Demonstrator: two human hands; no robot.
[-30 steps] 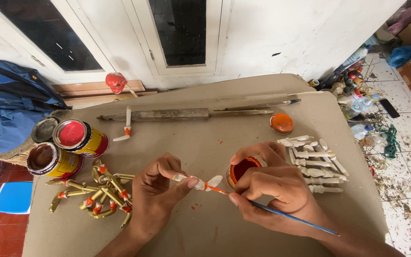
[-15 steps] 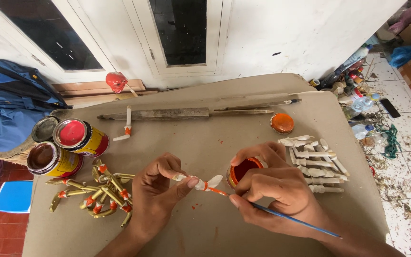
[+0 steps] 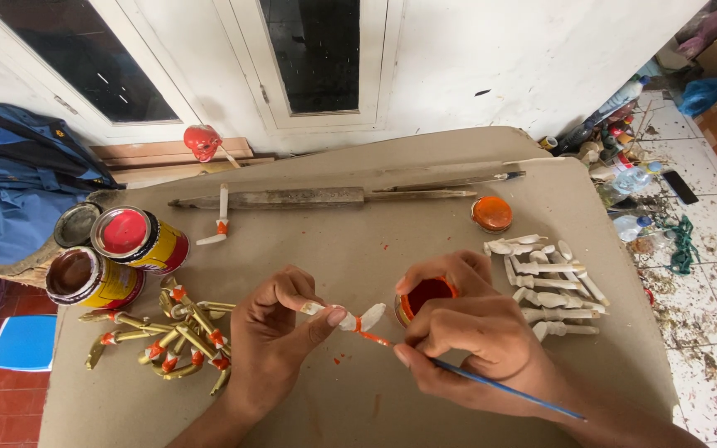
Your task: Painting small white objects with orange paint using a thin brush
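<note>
Left hand (image 3: 271, 336) is pinching the small white wooden piece (image 3: 357, 319) just left of the red paint pot (image 3: 425, 297) while right hand (image 3: 475, 340) is gripping the blue-handled brush (image 3: 491, 383), risking wet paint smearing onto fingertips (image 3: 335, 316) or dripping on the table (image 3: 358, 241).

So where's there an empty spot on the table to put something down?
Bare patches: between the long grey tool and the hands, and along the table's far edge behind that tool. It is crowded at the paint cans and gold pieces by the left hand, and at the white pieces beside the right hand.
</note>
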